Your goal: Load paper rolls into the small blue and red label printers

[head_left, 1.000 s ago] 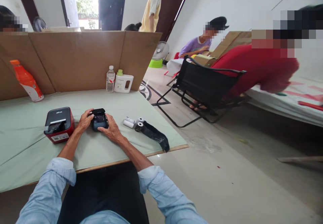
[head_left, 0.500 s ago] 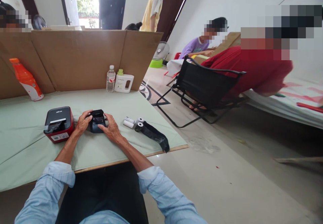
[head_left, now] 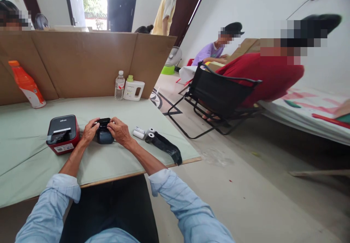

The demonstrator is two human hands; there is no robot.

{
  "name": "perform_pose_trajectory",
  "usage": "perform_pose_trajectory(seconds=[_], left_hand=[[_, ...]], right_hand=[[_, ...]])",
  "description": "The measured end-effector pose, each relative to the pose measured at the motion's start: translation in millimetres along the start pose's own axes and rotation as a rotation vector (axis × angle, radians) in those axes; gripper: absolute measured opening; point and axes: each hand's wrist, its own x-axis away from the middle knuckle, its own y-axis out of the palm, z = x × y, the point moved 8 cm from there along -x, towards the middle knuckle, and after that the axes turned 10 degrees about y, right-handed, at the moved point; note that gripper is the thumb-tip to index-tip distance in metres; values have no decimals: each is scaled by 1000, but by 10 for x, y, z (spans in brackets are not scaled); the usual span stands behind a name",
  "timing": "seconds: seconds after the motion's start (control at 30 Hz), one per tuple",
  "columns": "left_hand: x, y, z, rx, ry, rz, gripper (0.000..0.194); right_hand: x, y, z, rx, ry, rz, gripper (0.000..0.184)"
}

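Dark small printer (head_left: 104,135) mid-bench (head_left: 24,184), clasped on both sides: left hand (head_left: 89,131) closed on its left edge, right hand (head_left: 118,130) over its top. Red printer (head_left: 62,133) just left; paper rolls (head_left: 143,133) just right, near bench edge.

small printer (head_left: 104,135) centre on table (head_left: 24,173) | boxy printer (head_left: 63,133) left | paper rolls (head_left: 144,133) right (bottles (head_left: 119,86) behind)

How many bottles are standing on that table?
3: an orange bottle far left by the cardboard, a clear water bottle and a white jug side by side at the back.
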Motion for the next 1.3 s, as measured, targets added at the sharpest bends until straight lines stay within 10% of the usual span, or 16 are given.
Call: perform_pose_trajectory(seconds=[0.43,0.63,0.8,1.0,1.3], left_hand=[[0,8,27,-14,-48,9,52],[-38,3,53,-47,-11,17,52],[-56,-9,64,-53,16,4,55],[-51,-17,78,-68,3,4,60],[-58,-27,71,-74,38,-4,59]], right_hand=[[-89,-459,469,-821,243,9,34],[469,-583,659,-405,277,9,17],[869,-553,490,-124,24,-176,12],[584,-996,702,266,155,-48,18],[305,-634,1002,638,393,-408,26]])
